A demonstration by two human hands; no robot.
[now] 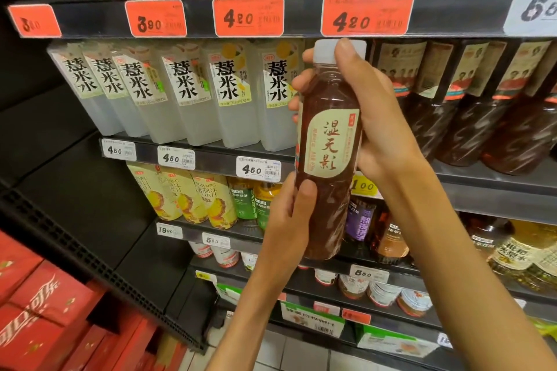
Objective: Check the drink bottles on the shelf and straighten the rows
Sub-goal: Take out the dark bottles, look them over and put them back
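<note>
A dark drink bottle (327, 156) with a white cap and a cream label is held off the shelf, upright and slightly tilted, with its label turned toward the camera; this is judged to be the checking step, the label being presented for reading. The right hand (373, 117) is wrapped round the upper body and neck from behind, the thumb laid up against the cap, so the weight is carried there. The left hand (289, 214) is closed on the lower part, thumb pressed on the front and fingers curled behind, which is judged to steady or turn the bottle.

Behind the grip, to its left, a row of pale bottles (180, 93) with bold black characters is seen, all leaning the same way. To the right of the grip stands a row of dark tea bottles (470, 105), near the right wrist; which row the held bottle belongs to cannot be told. Above the cap, close to it, runs the shelf edge (301, 6) with orange price tags (367, 12), which would have to be cleared if the bottle is lifted back in. Below the grip, lower shelves of yellow juice bottles (193, 196) and green tea bottles are visible. Far down to the left, red cartons (39, 319) are stacked.
</note>
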